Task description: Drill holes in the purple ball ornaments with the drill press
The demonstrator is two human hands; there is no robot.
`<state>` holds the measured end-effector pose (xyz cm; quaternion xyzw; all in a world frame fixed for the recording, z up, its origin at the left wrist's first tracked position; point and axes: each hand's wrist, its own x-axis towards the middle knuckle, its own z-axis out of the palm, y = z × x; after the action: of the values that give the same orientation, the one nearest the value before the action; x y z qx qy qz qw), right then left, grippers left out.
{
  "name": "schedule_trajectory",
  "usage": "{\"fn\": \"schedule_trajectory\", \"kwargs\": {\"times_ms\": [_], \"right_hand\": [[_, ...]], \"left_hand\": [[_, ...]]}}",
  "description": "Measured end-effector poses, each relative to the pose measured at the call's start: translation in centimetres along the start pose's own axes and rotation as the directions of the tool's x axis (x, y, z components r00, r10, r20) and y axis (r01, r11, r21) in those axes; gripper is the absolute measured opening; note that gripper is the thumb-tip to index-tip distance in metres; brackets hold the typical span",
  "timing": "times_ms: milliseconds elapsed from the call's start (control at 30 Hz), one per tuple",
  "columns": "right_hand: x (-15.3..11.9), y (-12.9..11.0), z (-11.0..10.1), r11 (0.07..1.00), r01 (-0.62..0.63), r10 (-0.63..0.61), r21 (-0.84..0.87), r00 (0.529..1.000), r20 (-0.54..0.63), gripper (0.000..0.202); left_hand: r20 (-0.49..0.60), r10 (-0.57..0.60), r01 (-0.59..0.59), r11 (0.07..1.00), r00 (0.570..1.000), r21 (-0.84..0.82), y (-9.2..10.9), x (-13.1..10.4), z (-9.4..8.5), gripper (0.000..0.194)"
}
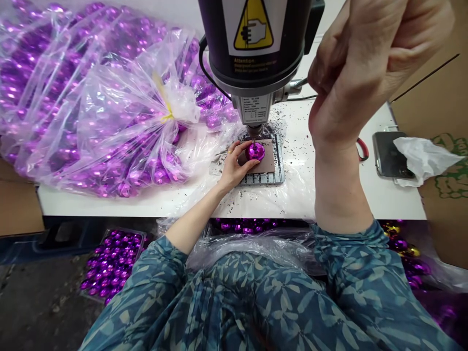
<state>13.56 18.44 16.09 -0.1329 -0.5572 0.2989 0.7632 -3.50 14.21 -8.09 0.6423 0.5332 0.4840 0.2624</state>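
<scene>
The left grip (234, 166) holds a faceted purple ball (255, 151) (very shiny) beneath the drill (256, 80).

The ball (255, 151) is shiny purple, the machine housing (252, 79) black — the sleeves (149, 292) blue, pale-leaf patterned.

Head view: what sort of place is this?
Probably a small workshop: what looks like a drill press stands on the white table, dark specks like shavings lie scattered around it, and a big clear bag bulges with shiny purple balls.
</scene>
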Motion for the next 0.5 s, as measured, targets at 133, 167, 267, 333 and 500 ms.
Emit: {"fn": "schedule_trajectory", "kwargs": {"times_ms": [133, 167, 267, 333, 500], "right_hand": [[-0.8, 0.0, 0.0, 0.997, 0.027, -0.029, -0.076, 0.999, -0.026, 0.037], [-1.2, 0.0, 0.1, 0.993, 0.074, -0.079, -0.087, 0.996, -0.045, 0.037], [-2.6, 0.3, 0.0, 0.973, 0.214, -0.222, -0.089, 0.971, -0.091, 0.043], [-3.4, 0.7, -0.2, 0.967, 0.242, -0.25, -0.081, 0.962, -0.107, 0.048], [-4.4, 1.9, -0.8, 0.953, 0.257, -0.278, -0.158, 0.952, -0.126, 0.067]], "left_hand": [[0.042, -0.024, 0.027, 0.997, 0.999, -0.069, 0.4, 0.1, 0.1, 0.063], [0.043, -0.027, 0.03, 0.995, 0.999, -0.092, 0.7, 0.2, 0.1, 0.062], [0.027, -0.047, 0.051, 0.987, 0.999, -0.149, 1.6, 0.2, 0.0, 0.06], [0.018, -0.063, 0.065, 0.982, 0.998, -0.175, 2.1, 0.3, 0.0, 0.06], [0.024, -0.068, 0.071, 0.982, 0.997, -0.174, 2.4, 0.2, 0.0, 0.06]]}}
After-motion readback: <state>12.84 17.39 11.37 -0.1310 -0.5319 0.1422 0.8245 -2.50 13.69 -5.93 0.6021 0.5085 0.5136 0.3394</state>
